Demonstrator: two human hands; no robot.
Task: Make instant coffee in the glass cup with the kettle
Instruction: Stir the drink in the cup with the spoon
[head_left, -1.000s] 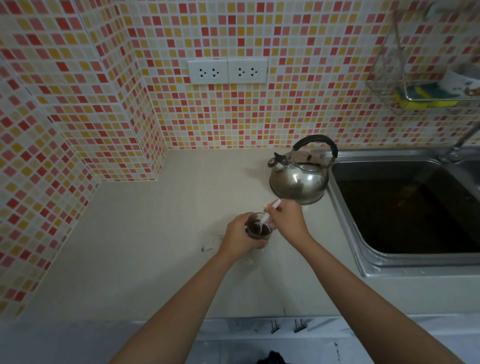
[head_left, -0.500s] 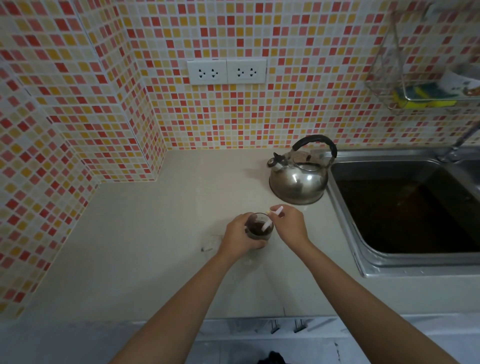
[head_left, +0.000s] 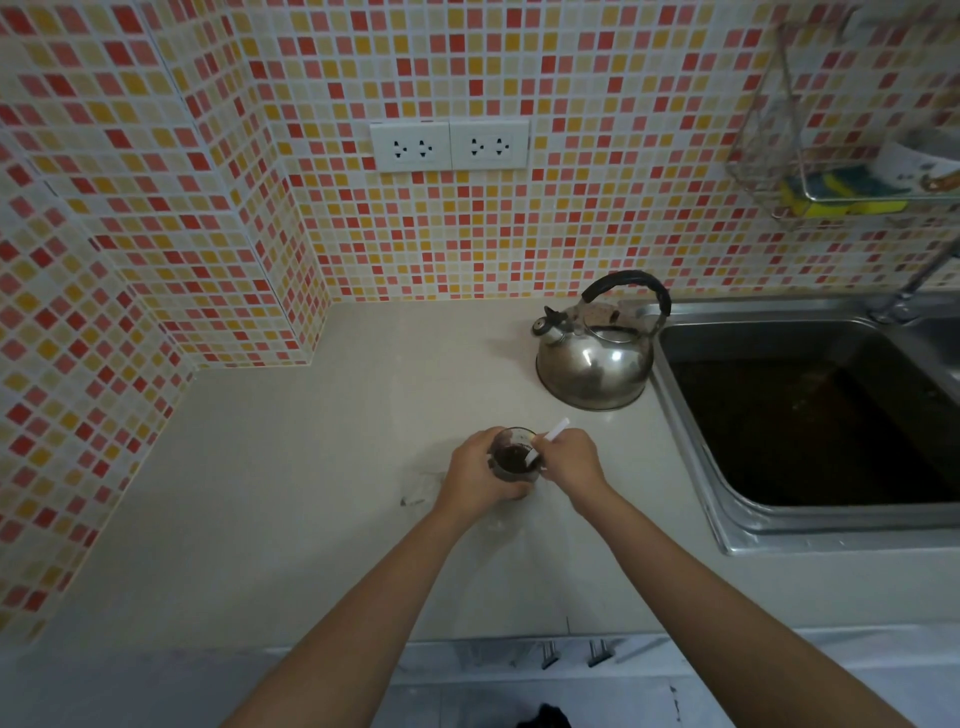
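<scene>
1. My left hand (head_left: 480, 475) is wrapped around the glass cup (head_left: 514, 460), which stands on the counter (head_left: 291, 467) near me, with the kettle (head_left: 597, 353) farther off to the right.
2. My right hand (head_left: 569, 460) pinches a white stirrer (head_left: 545, 441) dipped into the dark liquid.
3. Risk: the glass looks nearly full, so I judge hard stirring could slop coffee over the rim onto my fingers.
4. Risk: if my left hand loosens, the stirrer could tip the cup toward the sink (head_left: 810, 426).

One glass cup (head_left: 513, 460), one white stirrer (head_left: 550, 437), two hands. Behind the cup: one kettle (head_left: 597, 358), two wall sockets (head_left: 450, 146).
</scene>
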